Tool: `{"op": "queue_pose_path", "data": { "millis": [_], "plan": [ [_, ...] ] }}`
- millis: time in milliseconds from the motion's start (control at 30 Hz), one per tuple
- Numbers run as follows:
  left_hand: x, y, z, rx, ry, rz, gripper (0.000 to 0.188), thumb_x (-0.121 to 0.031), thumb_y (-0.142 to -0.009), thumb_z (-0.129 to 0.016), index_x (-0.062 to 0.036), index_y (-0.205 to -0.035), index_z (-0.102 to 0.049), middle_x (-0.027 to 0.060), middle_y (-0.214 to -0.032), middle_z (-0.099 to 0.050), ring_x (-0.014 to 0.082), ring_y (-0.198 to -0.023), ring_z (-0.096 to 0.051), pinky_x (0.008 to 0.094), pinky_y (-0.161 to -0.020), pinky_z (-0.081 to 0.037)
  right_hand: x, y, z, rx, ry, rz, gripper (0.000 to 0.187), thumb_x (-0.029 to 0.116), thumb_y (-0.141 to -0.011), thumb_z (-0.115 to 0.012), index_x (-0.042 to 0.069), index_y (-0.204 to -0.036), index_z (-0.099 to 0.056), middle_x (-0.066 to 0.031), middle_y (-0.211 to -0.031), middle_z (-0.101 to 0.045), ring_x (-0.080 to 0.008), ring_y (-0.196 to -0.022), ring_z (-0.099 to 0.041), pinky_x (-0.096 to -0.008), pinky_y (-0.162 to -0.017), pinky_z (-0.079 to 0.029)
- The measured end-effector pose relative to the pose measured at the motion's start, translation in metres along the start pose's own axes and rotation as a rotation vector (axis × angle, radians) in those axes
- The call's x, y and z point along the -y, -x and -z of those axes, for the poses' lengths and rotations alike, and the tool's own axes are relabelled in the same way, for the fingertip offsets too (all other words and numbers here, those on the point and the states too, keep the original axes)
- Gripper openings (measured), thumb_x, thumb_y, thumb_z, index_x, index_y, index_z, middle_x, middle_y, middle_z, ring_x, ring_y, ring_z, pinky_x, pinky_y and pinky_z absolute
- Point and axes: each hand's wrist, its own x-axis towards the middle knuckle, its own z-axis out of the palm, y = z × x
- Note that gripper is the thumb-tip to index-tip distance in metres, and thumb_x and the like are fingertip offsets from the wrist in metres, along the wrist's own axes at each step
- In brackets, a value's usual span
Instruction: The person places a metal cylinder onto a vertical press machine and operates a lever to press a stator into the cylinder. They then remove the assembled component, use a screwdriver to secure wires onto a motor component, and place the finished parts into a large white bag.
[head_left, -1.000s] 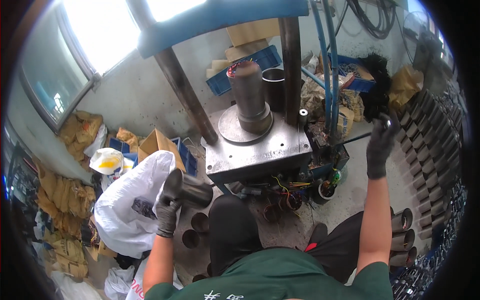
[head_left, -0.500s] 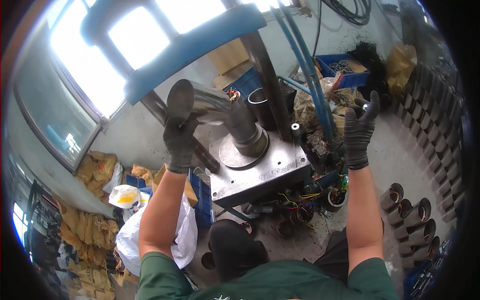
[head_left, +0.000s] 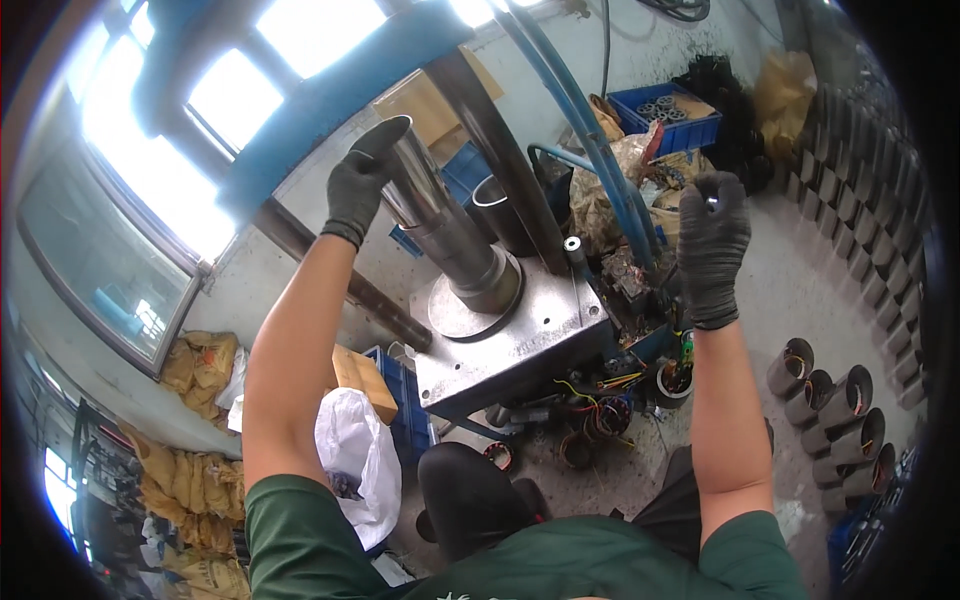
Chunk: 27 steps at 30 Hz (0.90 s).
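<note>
My gloved left hand [head_left: 357,188] is closed on the upper rim of a shiny metal tube [head_left: 412,180]. The tube's lower end meets the top of a dull grey cylinder [head_left: 450,250], roughly in line with it. That cylinder stands on a round metal disc [head_left: 450,312] on the press table [head_left: 530,345]. Off to the right, my gloved right hand [head_left: 714,250] is raised, its fingers curled around something with a small shiny spot; what it is I cannot make out.
A blue press beam [head_left: 340,95] spans above, with a steel column [head_left: 500,160] right of the tube. A wide dark ring [head_left: 500,215] stands behind. Several motor housings with wires [head_left: 800,365] are on the right floor, and a white sack [head_left: 362,460] is lower left.
My left hand has raised the tube from a slant to nearly upright, over the grey cylinder. The coloured wires at its lower end no longer show. My right hand's fingers have curled in.
</note>
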Motion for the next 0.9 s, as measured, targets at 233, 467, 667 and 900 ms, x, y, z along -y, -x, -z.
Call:
{"op": "queue_pose_path", "data": {
  "millis": [233, 467, 667, 900],
  "plan": [
    [0.028, -0.025, -0.004, 0.040, 0.064, 0.340, 0.042, -0.037, -0.078, -0.088, -0.0014, -0.096, -0.076, 0.0075, -0.087, -0.076, 0.0168, -0.074, -0.066, 0.0318, -0.075, -0.052, 0.021, -0.020, 0.031, 0.115, -0.018, -0.058, 0.011, 0.011, -0.096, -0.064, 0.002, -0.101, -0.066, -0.0117, -0.086, -0.068, -0.0220, -0.076, -0.064, -0.0346, -0.074, -0.053],
    [0.057, -0.031, -0.008, 0.063, 0.319, 0.485, 0.032, -0.033, -0.082, -0.087, -0.0060, -0.089, -0.070, 0.0030, -0.073, -0.066, 0.0107, -0.056, -0.055, 0.0279, -0.051, -0.043, 0.023, -0.020, 0.035, 0.175, -0.033, -0.107, 0.010, 0.012, -0.097, -0.064, 0.003, -0.101, -0.066, -0.0127, -0.086, -0.069, -0.0218, -0.076, -0.064, -0.0344, -0.074, -0.053],
    [0.053, -0.026, -0.002, 0.126, 0.464, 0.420, 0.034, -0.034, -0.084, -0.084, -0.0009, -0.088, -0.074, 0.0037, -0.074, -0.068, 0.0132, -0.062, -0.058, 0.0298, -0.059, -0.046, 0.019, -0.020, 0.034, 0.157, -0.008, -0.053, 0.011, 0.012, -0.095, -0.065, 0.002, -0.099, -0.068, -0.0119, -0.087, -0.071, -0.0209, -0.076, -0.067, -0.0342, -0.074, -0.055],
    [0.050, -0.024, 0.013, 0.210, 0.568, 0.444, 0.034, -0.039, -0.085, -0.084, -0.0105, -0.079, -0.066, -0.0015, -0.073, -0.059, 0.0105, -0.066, -0.054, 0.0276, -0.061, -0.046, 0.016, -0.019, 0.034, 0.171, -0.013, -0.065, 0.012, 0.012, -0.095, -0.065, 0.002, -0.100, -0.068, -0.0115, -0.088, -0.071, -0.0214, -0.078, -0.066, -0.0347, -0.076, -0.054]
  ]
}}
